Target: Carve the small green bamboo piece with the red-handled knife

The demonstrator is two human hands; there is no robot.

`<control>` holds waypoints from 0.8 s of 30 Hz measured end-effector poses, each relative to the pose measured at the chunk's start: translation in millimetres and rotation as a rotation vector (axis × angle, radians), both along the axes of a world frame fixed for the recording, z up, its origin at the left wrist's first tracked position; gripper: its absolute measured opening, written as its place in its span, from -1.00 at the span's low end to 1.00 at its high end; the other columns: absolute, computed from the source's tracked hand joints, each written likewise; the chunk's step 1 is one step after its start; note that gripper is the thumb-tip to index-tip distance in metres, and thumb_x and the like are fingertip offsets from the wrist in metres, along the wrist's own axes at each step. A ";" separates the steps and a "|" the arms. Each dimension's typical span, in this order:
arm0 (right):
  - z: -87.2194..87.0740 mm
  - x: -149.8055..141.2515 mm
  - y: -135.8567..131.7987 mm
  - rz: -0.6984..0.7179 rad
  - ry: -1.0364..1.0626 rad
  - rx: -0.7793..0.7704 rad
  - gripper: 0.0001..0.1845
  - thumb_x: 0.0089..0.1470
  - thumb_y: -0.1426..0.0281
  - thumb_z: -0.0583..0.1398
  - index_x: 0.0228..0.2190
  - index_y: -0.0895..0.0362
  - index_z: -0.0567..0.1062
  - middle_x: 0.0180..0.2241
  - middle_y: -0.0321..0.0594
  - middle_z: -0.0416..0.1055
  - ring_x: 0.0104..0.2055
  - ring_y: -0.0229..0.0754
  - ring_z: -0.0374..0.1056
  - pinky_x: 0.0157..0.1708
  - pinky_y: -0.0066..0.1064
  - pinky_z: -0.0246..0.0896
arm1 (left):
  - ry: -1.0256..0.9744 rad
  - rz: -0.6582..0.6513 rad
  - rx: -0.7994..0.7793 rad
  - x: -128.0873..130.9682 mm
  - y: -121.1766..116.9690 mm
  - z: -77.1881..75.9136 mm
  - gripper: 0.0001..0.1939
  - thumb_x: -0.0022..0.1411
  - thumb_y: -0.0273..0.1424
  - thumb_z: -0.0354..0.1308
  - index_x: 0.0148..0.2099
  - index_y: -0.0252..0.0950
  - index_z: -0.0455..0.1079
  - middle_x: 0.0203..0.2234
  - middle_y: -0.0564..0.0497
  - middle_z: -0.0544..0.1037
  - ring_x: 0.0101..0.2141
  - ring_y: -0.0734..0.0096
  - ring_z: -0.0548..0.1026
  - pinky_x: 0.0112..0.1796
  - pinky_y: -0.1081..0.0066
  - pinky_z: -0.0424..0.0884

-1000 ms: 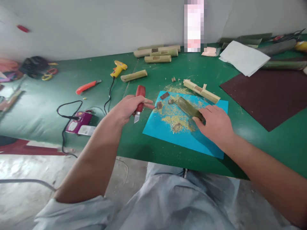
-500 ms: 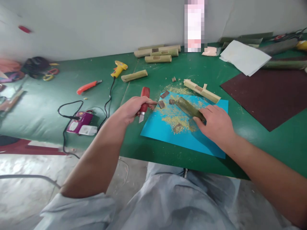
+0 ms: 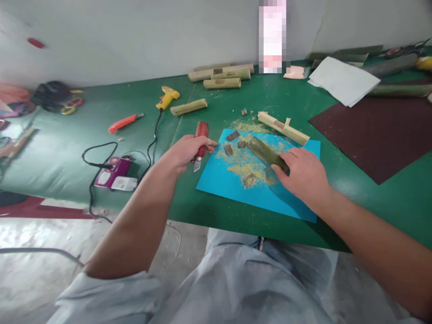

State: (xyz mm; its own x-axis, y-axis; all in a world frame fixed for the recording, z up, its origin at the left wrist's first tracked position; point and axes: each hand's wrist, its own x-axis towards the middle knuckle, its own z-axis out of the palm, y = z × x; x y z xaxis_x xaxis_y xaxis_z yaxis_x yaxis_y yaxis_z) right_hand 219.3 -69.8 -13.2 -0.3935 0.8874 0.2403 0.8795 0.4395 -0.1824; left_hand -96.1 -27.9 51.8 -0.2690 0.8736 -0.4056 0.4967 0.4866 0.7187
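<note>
My left hand (image 3: 189,151) is closed round the red handle of a craft knife (image 3: 201,135), its short blade pointing down toward me. It hovers by the left edge of a blue sheet (image 3: 219,182). In my right hand (image 3: 302,173) is one end of a green bamboo tube (image 3: 265,151), resting slantwise on the sheet. Pale yellow shavings lie scattered round the tube. Small brown pieces, perhaps sandpaper, are among them: one flat piece (image 3: 228,149) near my left fingers, another (image 3: 232,135) just behind it, and a crumpled one (image 3: 250,181) in front.
Behind the sheet lies a cut bamboo piece (image 3: 283,128). Several bamboo tubes (image 3: 222,83) line the wall. To the left are a yellow glue gun (image 3: 168,97), an orange utility knife (image 3: 125,123) and a purple box (image 3: 114,173) with cords. A dark brown sheet (image 3: 374,137) lies right.
My left fingers have come away from the flat brown piece and drawn slightly left, with the knife still in hand. My right hand and the tube stay almost in place.
</note>
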 end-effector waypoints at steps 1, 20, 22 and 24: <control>0.0 0.1 0.1 0.000 0.002 -0.002 -0.69 0.33 0.22 0.16 -0.21 0.18 0.59 -0.23 0.00 0.53 -0.11 0.11 0.44 -0.16 -0.14 0.22 | -0.006 0.005 0.016 -1.1 0.3 -1.7 -0.71 -0.05 -0.15 0.36 -0.38 -0.28 0.59 -0.34 -0.07 0.65 -0.48 0.44 0.37 -0.47 0.40 0.14; 1.7 11.7 11.1 -0.127 0.454 -0.041 -0.75 0.19 0.17 0.24 -0.40 0.07 0.54 -0.42 -0.19 0.47 -0.33 -0.07 0.36 -0.32 -0.25 0.16 | 0.260 -0.109 0.276 21.6 -12.3 2.6 -0.66 -0.07 -0.28 0.35 -0.19 -0.28 0.60 -0.46 0.09 0.53 -0.42 0.38 0.42 -0.37 0.38 0.29; 2.0 15.0 12.8 -0.162 0.575 -0.036 -0.73 0.17 0.13 0.24 -0.41 0.05 0.54 -0.42 -0.20 0.48 -0.36 -0.09 0.36 -0.33 -0.25 0.17 | 0.298 -0.113 0.307 25.5 -15.2 8.0 -0.68 -0.07 -0.29 0.33 -0.22 -0.29 0.59 -0.48 0.08 0.51 -0.43 0.37 0.41 -0.40 0.39 0.28; 2.2 17.9 13.8 -0.190 0.659 -0.041 -0.74 0.16 0.11 0.25 -0.41 0.03 0.54 -0.41 -0.20 0.50 -0.36 -0.09 0.37 -0.34 -0.24 0.20 | 0.336 -0.129 0.330 28.6 -17.5 13.4 -0.71 -0.06 -0.30 0.32 -0.23 -0.29 0.60 -0.49 0.08 0.51 -0.44 0.38 0.40 -0.42 0.40 0.26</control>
State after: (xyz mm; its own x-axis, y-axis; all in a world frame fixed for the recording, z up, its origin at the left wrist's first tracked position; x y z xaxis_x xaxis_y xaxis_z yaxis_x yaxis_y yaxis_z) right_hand 237.2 -56.0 -11.0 -0.0135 0.9401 0.3408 0.6405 0.2698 -0.7190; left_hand -67.4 -45.4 65.2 -0.2187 0.9757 -0.0103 0.7689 0.1788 0.6138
